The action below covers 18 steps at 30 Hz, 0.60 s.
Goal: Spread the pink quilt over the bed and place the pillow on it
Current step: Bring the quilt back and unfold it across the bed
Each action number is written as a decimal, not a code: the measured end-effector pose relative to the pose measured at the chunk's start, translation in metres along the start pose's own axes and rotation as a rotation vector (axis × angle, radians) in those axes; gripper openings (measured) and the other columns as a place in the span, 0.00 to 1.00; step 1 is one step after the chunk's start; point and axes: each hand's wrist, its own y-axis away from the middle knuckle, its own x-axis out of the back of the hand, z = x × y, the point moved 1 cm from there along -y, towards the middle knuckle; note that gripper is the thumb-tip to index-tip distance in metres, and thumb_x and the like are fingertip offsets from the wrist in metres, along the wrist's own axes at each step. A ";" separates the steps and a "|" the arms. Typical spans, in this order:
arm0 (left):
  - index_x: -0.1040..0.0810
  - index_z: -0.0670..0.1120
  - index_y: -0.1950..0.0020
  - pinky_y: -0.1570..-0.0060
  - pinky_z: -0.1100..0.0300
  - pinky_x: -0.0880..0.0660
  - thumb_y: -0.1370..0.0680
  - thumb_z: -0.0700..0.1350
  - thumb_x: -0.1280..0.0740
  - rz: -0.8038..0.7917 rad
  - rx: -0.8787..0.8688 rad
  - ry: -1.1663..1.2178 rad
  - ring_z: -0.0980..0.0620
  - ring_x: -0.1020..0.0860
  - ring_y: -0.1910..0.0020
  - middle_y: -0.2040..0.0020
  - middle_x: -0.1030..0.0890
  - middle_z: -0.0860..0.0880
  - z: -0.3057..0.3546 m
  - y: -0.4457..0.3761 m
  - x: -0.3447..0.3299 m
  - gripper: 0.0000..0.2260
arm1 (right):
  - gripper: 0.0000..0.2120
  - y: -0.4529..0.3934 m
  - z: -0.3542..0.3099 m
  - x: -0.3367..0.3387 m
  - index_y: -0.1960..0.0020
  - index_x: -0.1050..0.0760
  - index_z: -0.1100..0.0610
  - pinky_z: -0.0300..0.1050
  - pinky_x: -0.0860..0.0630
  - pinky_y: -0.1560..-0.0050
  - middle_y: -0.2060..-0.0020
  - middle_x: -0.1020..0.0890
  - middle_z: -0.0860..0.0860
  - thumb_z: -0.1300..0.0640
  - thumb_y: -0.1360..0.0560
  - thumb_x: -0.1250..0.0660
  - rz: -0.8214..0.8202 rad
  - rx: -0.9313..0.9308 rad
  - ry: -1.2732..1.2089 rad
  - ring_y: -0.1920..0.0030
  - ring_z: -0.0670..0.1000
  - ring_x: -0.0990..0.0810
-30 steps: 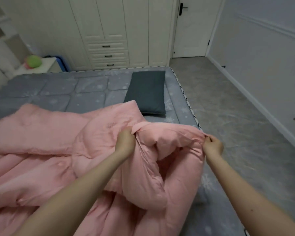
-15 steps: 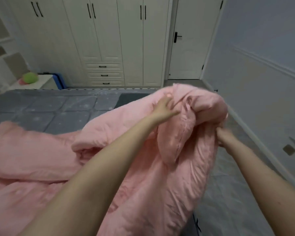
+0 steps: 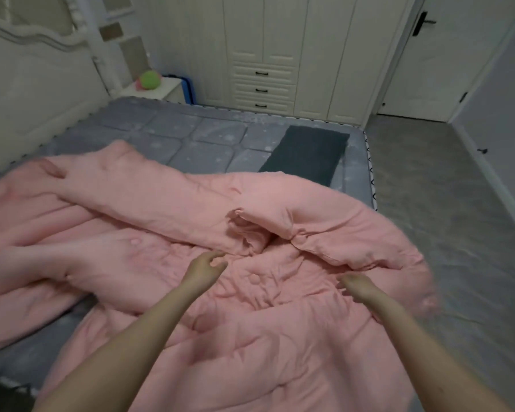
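The pink quilt (image 3: 191,263) lies bunched on the near half of the bed (image 3: 173,138). Left hand (image 3: 204,267) and right hand (image 3: 357,286) hover loosely open, holding nothing. Soft, bulky, limp: grasp its far folded edge.

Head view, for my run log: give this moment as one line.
pink padded quilt: rumpled on bed | dark grey pillow: partly under quilt edge | left hand: open, no grip | right hand: open

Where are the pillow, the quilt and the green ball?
pillow (image 3: 308,154), head view, middle of its dark top.
quilt (image 3: 173,194), head view, its far folded edge.
green ball (image 3: 150,79), head view, its centre.
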 end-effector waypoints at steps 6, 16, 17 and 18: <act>0.22 0.42 0.40 0.39 0.61 0.34 0.25 0.42 0.32 0.039 0.153 -0.030 0.47 0.26 0.39 0.38 0.23 0.44 -0.148 0.055 0.075 0.14 | 0.08 0.025 -0.026 -0.157 0.57 0.24 0.56 0.51 0.25 0.45 0.50 0.18 0.60 0.56 0.23 0.40 -0.134 0.084 0.201 0.48 0.60 0.21; 0.24 0.46 0.37 0.36 0.60 0.35 0.27 0.44 0.30 -0.038 0.323 -0.117 0.48 0.28 0.36 0.35 0.25 0.47 -0.382 0.178 0.153 0.18 | 0.33 0.104 -0.045 -0.410 0.30 0.36 0.52 0.44 0.35 0.33 0.31 0.31 0.50 0.42 0.30 0.32 -0.298 0.364 0.594 0.33 0.52 0.31; 0.24 0.45 0.37 0.37 0.61 0.35 0.27 0.44 0.30 -0.054 0.337 -0.121 0.48 0.28 0.37 0.35 0.25 0.46 -0.398 0.187 0.157 0.19 | 0.37 0.111 -0.046 -0.433 0.28 0.38 0.52 0.47 0.35 0.32 0.31 0.32 0.50 0.38 0.32 0.32 -0.305 0.422 0.715 0.33 0.53 0.31; 0.24 0.44 0.37 0.37 0.61 0.35 0.28 0.44 0.30 -0.061 0.342 -0.127 0.47 0.27 0.37 0.35 0.25 0.46 -0.411 0.194 0.158 0.19 | 0.42 0.117 -0.045 -0.452 0.27 0.42 0.52 0.51 0.37 0.32 0.31 0.33 0.51 0.34 0.35 0.33 -0.312 0.462 0.844 0.33 0.54 0.32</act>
